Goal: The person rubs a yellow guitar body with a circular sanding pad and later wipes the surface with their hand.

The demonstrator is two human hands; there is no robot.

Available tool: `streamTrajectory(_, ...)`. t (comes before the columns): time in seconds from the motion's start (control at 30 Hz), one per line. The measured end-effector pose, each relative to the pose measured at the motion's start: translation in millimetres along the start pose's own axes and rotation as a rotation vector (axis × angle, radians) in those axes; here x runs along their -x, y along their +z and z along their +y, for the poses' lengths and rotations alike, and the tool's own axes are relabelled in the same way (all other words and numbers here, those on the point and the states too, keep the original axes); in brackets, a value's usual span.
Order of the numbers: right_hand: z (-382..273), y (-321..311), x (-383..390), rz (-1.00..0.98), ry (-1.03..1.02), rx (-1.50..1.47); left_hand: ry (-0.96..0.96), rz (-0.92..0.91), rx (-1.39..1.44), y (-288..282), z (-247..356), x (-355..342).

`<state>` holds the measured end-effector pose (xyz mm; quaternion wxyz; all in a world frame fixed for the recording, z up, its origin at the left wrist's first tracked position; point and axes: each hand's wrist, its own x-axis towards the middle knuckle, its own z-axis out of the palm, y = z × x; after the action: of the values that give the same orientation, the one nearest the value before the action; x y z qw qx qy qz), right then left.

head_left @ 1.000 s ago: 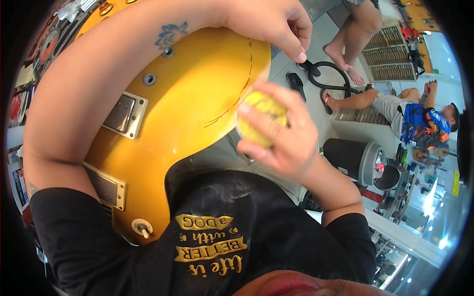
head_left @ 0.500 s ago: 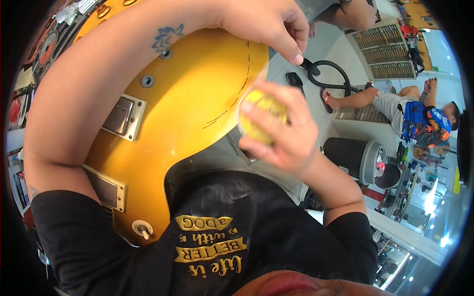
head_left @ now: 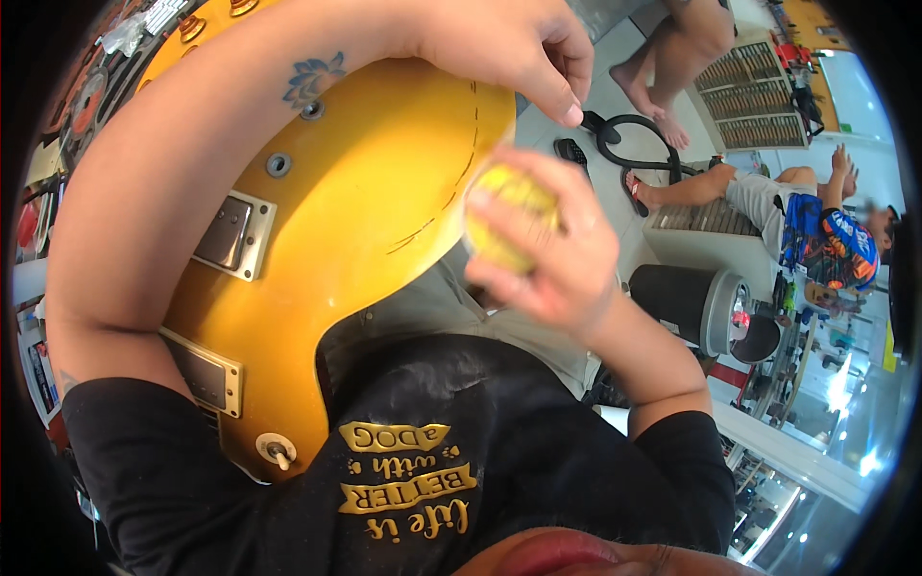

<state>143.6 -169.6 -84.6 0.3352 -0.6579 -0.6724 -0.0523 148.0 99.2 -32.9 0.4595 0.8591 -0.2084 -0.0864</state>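
Note:
A gold electric guitar body (head_left: 375,192) lies across my lap, with a broken dark line (head_left: 451,197) marked near its rounded edge. My right hand (head_left: 576,240) is closed round a yellow round thing (head_left: 509,216) with dark marks, held at that edge. Motion blur hides exactly what it is and whether it touches the wood. My left forearm rests over the body, and my left hand (head_left: 519,53) hangs past its far edge. Its fingers are loosely bent, thumb apart, with nothing seen in them. Two pickups (head_left: 223,230) and a toggle switch (head_left: 277,449) sit in the body.
At the right a seated person (head_left: 826,221) in a blue patterned top is near a black bin (head_left: 687,302). Another person's bare legs (head_left: 672,67) show at the top. A black hose-like loop (head_left: 639,139) and a dark brush-like thing (head_left: 571,152) lie on the floor.
The guitar has shifted slightly left. My right hand stays in nearly the same place, blurred. The other person's legs have come further into view, and the seated person's hands have moved.

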Motion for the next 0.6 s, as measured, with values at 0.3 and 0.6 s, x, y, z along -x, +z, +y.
streamTrajectory(0.3, 6.4, -0.1, -8.0, 0.088, 0.07, -0.013, 0.018, -0.004, 0.049, -1.6, -3.0, -1.1)
streamTrajectory(0.6, 14.7, 1.1, -9.5, 0.068, 0.033, -0.017, 0.053, 0.001, -0.001, -6.7, 0.3, 3.0)
